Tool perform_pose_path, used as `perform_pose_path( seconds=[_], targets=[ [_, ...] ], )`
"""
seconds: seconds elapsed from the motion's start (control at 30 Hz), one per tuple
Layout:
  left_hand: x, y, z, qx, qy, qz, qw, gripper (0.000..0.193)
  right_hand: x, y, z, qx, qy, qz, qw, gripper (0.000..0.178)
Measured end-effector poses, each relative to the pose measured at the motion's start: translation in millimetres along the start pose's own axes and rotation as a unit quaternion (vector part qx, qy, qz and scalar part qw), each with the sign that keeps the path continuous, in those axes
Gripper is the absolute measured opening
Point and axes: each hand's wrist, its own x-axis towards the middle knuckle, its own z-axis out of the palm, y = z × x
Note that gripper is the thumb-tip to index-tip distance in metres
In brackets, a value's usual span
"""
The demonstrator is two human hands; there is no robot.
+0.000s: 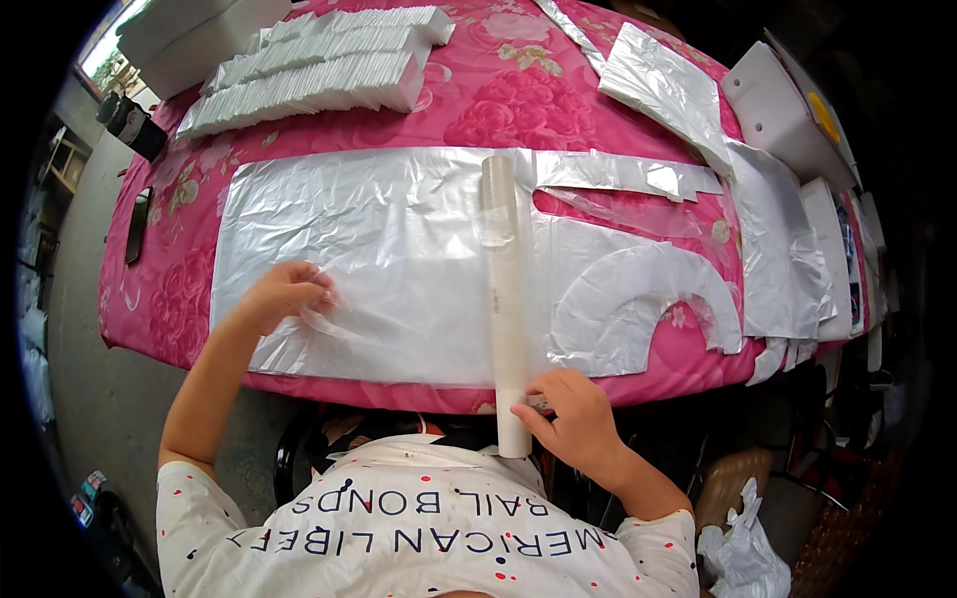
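Observation:
A pale sheet of thin plastic [299,199] lies crinkled and flat across the table in front of me. Over its near half, a clear film [419,309] stretches between the roll and my left hand [291,296], whose fingers are closed on the film's edge. The long, narrow film roll [498,289] lies crosswise over the sheet, its near end jutting past the table edge. My right hand [570,414] grips that end, thumb against its side. Right of the roll, the sheet has cut-out openings and a curved, collar-like piece [648,289].
Several rows of stacked white folded pieces [319,75] stand at the far left, beside a dark cup [133,125]. A phone [138,226] lies at the left edge. Folded plastic sheets [663,90] and a white box [788,115] are at the right. A pink floral cloth [528,110] covers the table.

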Motion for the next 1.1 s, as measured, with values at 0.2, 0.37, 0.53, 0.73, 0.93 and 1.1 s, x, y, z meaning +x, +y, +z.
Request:
perform_pose_path(
  seconds=[0.2,0.37,0.53,0.73,0.93,1.1],
  targets=[
    [-31,12,-58,0.530,0.284,0.132,0.788,0.025,-8,4,-2,-0.012,-0.142,0.227,0.963,0.038],
    [-19,45,30,0.473,0.207,0.371,0.772,0.032,-16,2,14,0.114,-0.196,0.281,0.933,0.048],
    [28,22,143,0.361,0.066,0.455,0.811,0.048,-17,-1,17,0.162,-0.168,0.295,0.927,0.035],
    [62,5,197,0.427,0.066,0.455,0.779,0.057,-21,6,6,0.186,-0.192,0.305,0.914,0.044],
    [64,4,200,0.553,0.086,0.412,0.719,0.061,38,31,-13,0.131,-0.156,0.243,0.948,0.050],
    [67,4,203,0.534,0.086,0.421,0.729,0.061,141,95,3,0.295,-0.114,0.262,0.912,0.055]
  ],
)
